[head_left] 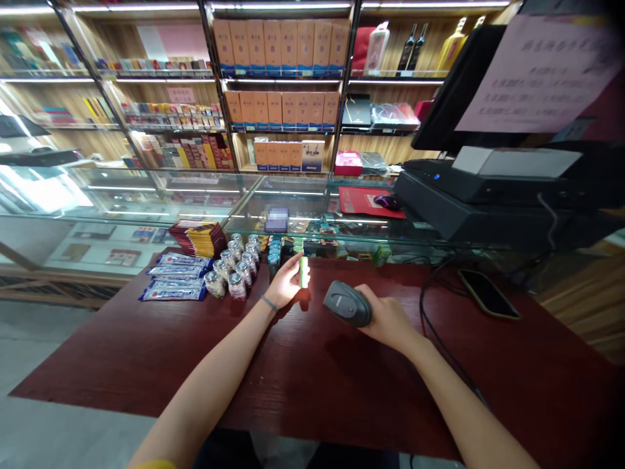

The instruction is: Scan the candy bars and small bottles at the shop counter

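Just right of the left hand (pixel 283 283), which pinched a small green pack (pixel 304 271) upright over the red counter (pixel 146 352), the right hand (pixel 385 319) gripped a scanner (pixel 347 303); holding the pack steady, code facing the scanner's nose, looked wise

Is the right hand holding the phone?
No, the right hand grips the grey scanner; the phone lies apart on the red table.
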Available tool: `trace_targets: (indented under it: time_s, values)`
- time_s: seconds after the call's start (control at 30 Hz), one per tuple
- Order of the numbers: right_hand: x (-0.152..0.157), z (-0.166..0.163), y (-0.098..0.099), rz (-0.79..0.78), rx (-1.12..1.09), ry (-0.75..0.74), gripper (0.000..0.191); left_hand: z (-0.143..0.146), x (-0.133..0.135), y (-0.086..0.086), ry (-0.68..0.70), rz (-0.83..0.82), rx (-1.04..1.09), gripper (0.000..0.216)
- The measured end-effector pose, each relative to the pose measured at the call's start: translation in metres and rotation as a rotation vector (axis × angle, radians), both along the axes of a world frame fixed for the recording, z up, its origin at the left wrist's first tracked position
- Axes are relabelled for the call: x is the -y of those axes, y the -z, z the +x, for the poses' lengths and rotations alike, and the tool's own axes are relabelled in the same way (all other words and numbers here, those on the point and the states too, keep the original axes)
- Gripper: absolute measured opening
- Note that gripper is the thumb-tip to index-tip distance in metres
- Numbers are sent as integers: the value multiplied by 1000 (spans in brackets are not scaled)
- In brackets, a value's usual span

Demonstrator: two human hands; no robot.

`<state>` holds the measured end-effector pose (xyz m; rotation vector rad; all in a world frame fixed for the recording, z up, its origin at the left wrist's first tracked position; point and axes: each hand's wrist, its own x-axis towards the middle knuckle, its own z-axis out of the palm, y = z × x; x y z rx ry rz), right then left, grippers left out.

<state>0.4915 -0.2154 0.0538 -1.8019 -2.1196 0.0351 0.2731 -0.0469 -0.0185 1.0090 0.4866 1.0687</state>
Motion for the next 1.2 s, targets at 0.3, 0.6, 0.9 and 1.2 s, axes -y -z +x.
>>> trace_targets:
  time_s: [0.3,0.6,0.9,1.2]
  values:
    - [-6,28,-6,14,-88,198,35,7,9,-13,-63,-115,-13,49]
    - [-5,71,-19,59,-241,508,42,81,19,-22,-200,177,-289,40]
    - [6,109,-25,178,-292,694,47,187,20,-11,-164,385,-330,29]
    - [12,122,-26,287,-474,663,42,233,16,6,-338,514,-460,28]
